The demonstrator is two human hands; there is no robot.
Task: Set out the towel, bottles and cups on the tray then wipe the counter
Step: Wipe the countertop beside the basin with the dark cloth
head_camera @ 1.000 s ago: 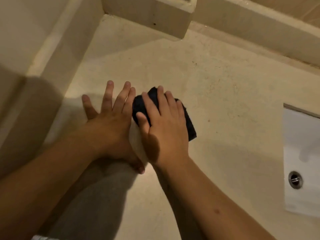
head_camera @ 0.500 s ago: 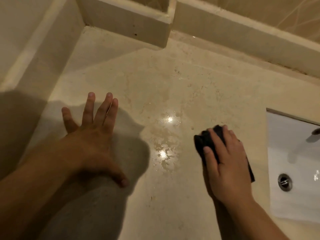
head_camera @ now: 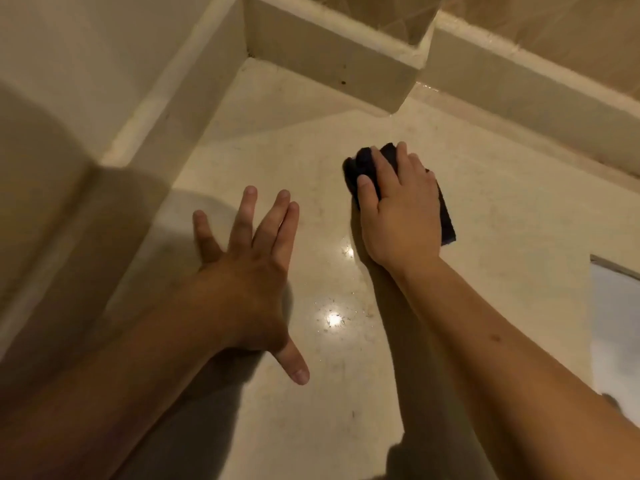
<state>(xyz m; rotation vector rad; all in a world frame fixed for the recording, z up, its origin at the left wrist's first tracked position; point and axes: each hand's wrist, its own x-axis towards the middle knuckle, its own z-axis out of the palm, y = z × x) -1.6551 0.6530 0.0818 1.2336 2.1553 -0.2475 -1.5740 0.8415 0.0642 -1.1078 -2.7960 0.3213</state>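
My right hand (head_camera: pixel 398 216) lies flat on a dark cloth (head_camera: pixel 446 220), fingers (head_camera: pixel 381 164) spread over it and pressing it onto the worktop (head_camera: pixel 502 209). It is a press from above more than a closed grip: the thumb lies along the cloth's left edge, and dark folds show ahead of my fingertips and out past the right side of my palm. My left hand (head_camera: pixel 249 271) rests palm down on the bare worktop, just left of and nearer me than the right, wide open with the fingers splayed and holding nothing. Between the two hands, nearer me, wet glints shine on the stone. Beyond the cloth a raised ledge (head_camera: pixel 329 64) juts from the back wall. Right of my right forearm, the white sink (head_camera: pixel 620 323) edge shows.
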